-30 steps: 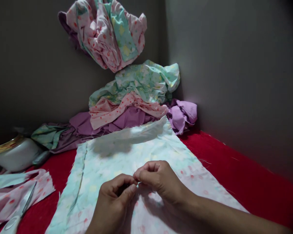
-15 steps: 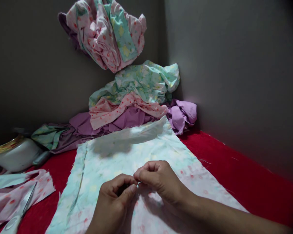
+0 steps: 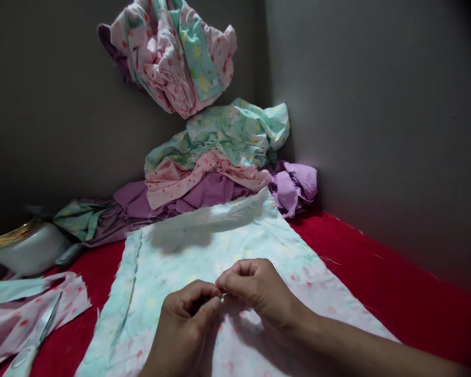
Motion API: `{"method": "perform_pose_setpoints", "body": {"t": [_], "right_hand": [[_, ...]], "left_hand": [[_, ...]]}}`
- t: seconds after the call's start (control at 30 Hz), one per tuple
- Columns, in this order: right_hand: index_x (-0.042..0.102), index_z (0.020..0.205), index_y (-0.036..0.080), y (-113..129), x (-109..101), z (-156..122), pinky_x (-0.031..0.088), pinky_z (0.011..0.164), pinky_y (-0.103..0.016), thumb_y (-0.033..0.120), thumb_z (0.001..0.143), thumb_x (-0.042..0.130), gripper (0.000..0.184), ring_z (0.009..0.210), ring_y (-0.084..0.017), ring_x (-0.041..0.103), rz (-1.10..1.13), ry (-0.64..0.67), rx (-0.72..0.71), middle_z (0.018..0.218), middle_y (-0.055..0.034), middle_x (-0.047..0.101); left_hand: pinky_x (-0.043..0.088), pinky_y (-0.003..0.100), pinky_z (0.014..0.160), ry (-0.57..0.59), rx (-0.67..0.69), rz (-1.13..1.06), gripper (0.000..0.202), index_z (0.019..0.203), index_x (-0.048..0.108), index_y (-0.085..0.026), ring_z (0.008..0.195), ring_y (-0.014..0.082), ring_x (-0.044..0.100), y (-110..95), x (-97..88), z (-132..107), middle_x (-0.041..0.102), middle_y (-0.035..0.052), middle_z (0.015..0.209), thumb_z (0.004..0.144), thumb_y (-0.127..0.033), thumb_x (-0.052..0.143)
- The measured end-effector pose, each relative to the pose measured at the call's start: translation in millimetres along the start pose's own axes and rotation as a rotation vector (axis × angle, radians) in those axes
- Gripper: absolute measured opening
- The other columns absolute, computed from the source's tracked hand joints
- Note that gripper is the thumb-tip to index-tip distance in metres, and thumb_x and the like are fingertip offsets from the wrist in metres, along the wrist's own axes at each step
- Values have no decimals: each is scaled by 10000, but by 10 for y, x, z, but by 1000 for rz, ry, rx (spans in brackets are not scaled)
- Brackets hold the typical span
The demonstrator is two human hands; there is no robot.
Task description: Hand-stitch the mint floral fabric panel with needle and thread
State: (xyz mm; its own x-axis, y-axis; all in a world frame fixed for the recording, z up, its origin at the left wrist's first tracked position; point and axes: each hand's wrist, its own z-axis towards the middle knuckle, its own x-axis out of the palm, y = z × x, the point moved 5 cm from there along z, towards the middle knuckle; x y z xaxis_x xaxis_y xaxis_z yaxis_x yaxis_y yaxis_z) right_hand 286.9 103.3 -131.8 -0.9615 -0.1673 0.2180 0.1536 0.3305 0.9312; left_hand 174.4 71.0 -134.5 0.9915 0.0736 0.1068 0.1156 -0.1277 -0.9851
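A pale green and pink printed cloth (image 3: 180, 262) lies spread in front of me, with a seam line along its left side. Over its middle, my left hand (image 3: 188, 319) pinches a raised fold of the cloth between thumb and forefinger. Fingertip to fingertip with it, my right hand (image 3: 251, 288) is closed in a fine pinch. Whatever sits between the right fingertips is too small to make out. Dark shadows of the hands fall on the cloth beneath.
Scissors (image 3: 33, 343) rest on a pink dotted scrap (image 3: 74, 296) at the left, near a white bowl with a gold rim (image 3: 27, 251). Heaped purple fabric (image 3: 204, 193) and green floral fabric (image 3: 235, 131) lie behind. A pink bundle (image 3: 168, 68) hangs above. Red covering (image 3: 377, 277) lies underneath.
The whole view has shifted very slightly, moving things a little to the right. Both hands keep the same pinched pose at the same spot on the cloth.
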Motion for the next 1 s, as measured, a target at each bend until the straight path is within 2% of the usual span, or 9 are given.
{"method": "perform_pose_setpoints", "body": {"t": [0.37,0.7,0.87,1.0], "right_hand": [[550,514,118,9,0,-6,293,443,-219,173,535,568,61,444,-78,408,18,3,1,485,-5,515],[562,526,113,5,-8,6,293,453,-227,193,551,581,86,465,-86,415,-25,-3,-13,513,-23,533],[564,541,113,-16,-10,11,286,449,-220,190,551,579,79,463,-80,408,-11,7,-17,518,-21,537],[562,529,120,-14,-11,16,279,436,-216,223,563,591,112,454,-79,402,-27,5,-11,510,-22,538]], "left_hand": [[376,233,556,-11,-22,6,18,610,660,-134,610,136,476,16,0,31,580,23,603,610,-131,642],[374,224,537,-17,-11,12,16,603,658,-130,594,131,464,17,-12,16,568,19,589,614,-129,646],[393,251,576,3,-52,-78,6,618,649,-129,622,151,494,34,8,15,592,32,609,615,-130,653],[369,223,535,-4,-53,-85,18,602,648,-121,563,119,461,26,4,-1,562,9,561,600,-130,664]]}}
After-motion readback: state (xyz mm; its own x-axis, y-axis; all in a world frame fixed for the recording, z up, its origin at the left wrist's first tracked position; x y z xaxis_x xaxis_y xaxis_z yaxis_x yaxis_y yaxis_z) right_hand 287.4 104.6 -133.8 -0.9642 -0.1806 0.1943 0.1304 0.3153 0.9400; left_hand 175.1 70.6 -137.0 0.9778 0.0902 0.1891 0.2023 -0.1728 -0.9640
